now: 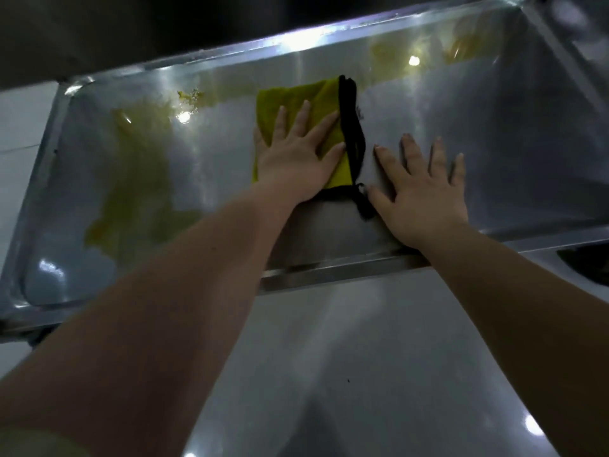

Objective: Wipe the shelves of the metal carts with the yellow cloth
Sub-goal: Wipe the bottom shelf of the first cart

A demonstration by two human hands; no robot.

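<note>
A person's left hand [293,159] presses flat, fingers spread, on the yellow cloth [280,98] under its palm on the cart shelf [494,143]; the right hand [425,196] rests open on bare steel just beside it. Held by pressure alone, the cloth may bunch or slip, spreading the yellowish smears [138,166] farther left.

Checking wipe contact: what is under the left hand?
The yellow cloth, flat on the shelf, lies under the left hand. The shelf surface beneath the cloth is covered, so any residue there cannot be seen.
</note>
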